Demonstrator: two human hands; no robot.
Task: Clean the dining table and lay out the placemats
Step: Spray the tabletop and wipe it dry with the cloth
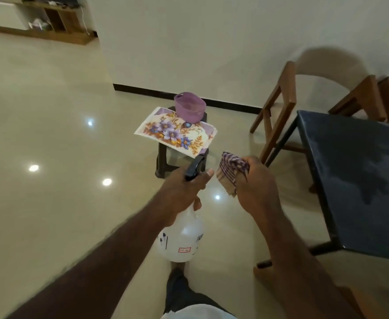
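Left hand (181, 189): grips white plastic spray bottle (180, 238) by its black trigger head.
Right hand (255, 187): clutches folded purple checked cloth (231, 168).

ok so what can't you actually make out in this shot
All in the head view:
The right edge cuts off the dining table; its far side is unseen.
The label on the spray bottle is too small and blurred; the left hand covers its neck.
The placemats overlap on the stool, so their count is unclear.
The wall of the purple tub hides any contents.
The right hand bunches the cloth, hiding its shape.
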